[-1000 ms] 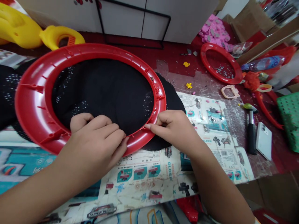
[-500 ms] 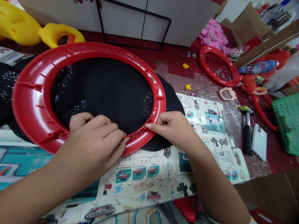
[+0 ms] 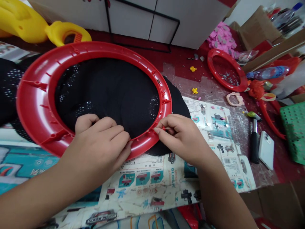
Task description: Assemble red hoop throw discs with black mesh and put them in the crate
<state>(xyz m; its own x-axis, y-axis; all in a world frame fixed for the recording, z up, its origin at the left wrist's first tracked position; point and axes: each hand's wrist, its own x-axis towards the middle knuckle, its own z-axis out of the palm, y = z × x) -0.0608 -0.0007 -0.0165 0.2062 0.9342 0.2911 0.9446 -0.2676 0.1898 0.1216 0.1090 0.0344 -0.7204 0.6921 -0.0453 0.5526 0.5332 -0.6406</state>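
Note:
A large red plastic ring [image 3: 35, 95] lies on black mesh fabric [image 3: 111, 92] that fills its opening and spreads out beyond its rim. My left hand [image 3: 100, 143] rests curled over the ring's near edge, fingers pressing the mesh and the rim together. My right hand [image 3: 181, 135] sits at the ring's near right edge, its fingertips pinched against the rim and the fabric there. Whether something small is held in the pinch I cannot make out.
Printed cardboard sheets [image 3: 147, 178] cover the table. To the right lie a smaller red ring [image 3: 226, 68], a hammer [image 3: 254, 140], a white phone [image 3: 266, 149], a green perforated basket [image 3: 295, 127] and pink pieces [image 3: 220, 35]. Yellow plastic toys [image 3: 66, 31] sit at the back left.
Both hands stay at the ring's near edge. The right hand's fingers have curled tighter into a pinch on the rim. The view has shifted slightly.

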